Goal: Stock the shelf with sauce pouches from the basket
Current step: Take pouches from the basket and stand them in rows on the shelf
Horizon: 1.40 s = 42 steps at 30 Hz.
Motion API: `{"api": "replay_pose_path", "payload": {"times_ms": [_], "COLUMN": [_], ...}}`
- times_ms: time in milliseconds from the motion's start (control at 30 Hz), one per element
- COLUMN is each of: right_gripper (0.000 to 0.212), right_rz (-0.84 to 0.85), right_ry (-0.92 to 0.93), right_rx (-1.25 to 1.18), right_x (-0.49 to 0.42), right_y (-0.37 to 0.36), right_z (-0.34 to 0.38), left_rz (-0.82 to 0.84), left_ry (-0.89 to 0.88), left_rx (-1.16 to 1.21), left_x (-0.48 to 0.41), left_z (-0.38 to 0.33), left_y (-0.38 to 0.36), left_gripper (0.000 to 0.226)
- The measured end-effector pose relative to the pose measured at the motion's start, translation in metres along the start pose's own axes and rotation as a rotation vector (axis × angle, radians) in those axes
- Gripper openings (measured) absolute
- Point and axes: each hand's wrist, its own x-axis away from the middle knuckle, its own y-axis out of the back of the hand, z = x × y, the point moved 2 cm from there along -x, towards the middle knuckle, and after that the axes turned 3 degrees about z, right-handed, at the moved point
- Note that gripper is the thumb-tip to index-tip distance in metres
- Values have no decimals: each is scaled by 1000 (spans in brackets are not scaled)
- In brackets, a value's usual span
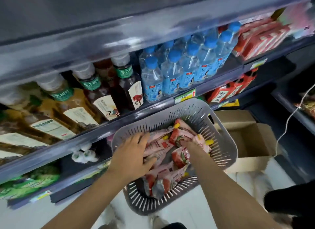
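Observation:
A grey slotted basket stands on the floor against the shelf unit. It holds several red and pink sauce pouches with yellow caps, lying in a loose heap. My left hand is inside the basket at its left side, palm down on the pouches, with fingers and thumb closing around one pink pouch. My right hand reaches in from the right; its fingers are buried among the pouches at the basket's far side, so its grip is hidden.
Tea bottles and blue-capped water bottles fill the shelf above the basket. Red packets lie further right. An open cardboard box sits right of the basket. Green packets occupy the low shelf at left.

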Motion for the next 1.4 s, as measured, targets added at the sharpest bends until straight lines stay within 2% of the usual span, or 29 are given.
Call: {"api": "replay_pose_path", "payload": {"times_ms": [100, 167, 367, 500, 600, 667, 767, 900, 1067, 1267, 1400], "right_gripper": [95, 114, 142, 119, 116, 115, 115, 116, 109, 95, 106], "right_rz": [42, -6, -159, -309, -395, -419, -430, -378, -286, -222, -234], "right_ry": [-151, -211, -202, -125, -80, -59, -1, 83, 112, 181, 193], "right_rx": [-111, -193, -303, -314, -303, -308, -279, -297, -520, -541, -496], "right_x": [-27, -27, -31, 13, 30, 37, 46, 43, 41, 46, 52], "right_y": [-10, -13, -17, -9, 0, 7, 19, 25, 10, 8, 8], "right_z": [-14, -14, -14, -3, -8, -12, -18, -28, -29, -34, -31], "left_rz": [28, 38, 91, 53, 59, 125, 214, 149, 91, 83, 41], "left_ry": [16, 13, -35, -189, -380, -511, -673, -729, -716, -791, -884], "left_rx": [19, 44, 55, -59, -275, -424, -735, -933, -955, -1023, -1015], "left_x": [-10, -15, -38, -82, -119, -138, -153, -160, -169, -181, -181], "left_z": [-1, -4, -16, -34, -56, -71, -87, -91, -85, -98, -104], "left_y": [-12, -19, -43, -62, -77, -86, -105, -130, -144, -124, -108], "left_gripper": [76, 75, 70, 66, 67, 62, 72, 71, 85, 58, 47]}}
